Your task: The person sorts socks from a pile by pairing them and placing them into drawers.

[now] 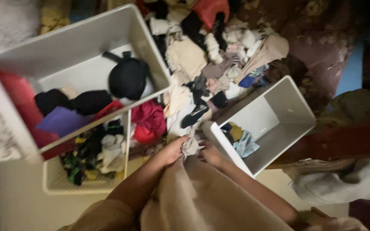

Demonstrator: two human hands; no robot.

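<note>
Both my hands meet low in the middle of the head view. My left hand (174, 149) and my right hand (210, 154) pinch the top edge of a beige cloth (202, 196) that hangs down toward me and covers my lap. A small bunched grey piece (190, 146) sits between the fingers of both hands. Just beyond them lies a heap of mixed clothes (202, 64) in cream, black, pink and grey, with a red garment (148, 119) at its near left.
A large white bin (78, 38) at the left holds black, purple and red items. Below it a white slotted basket (56, 182) holds small colourful pieces. A smaller white bin (279, 128) at the right, tipped on its side, holds a few items. A dark patterned covering lies beyond.
</note>
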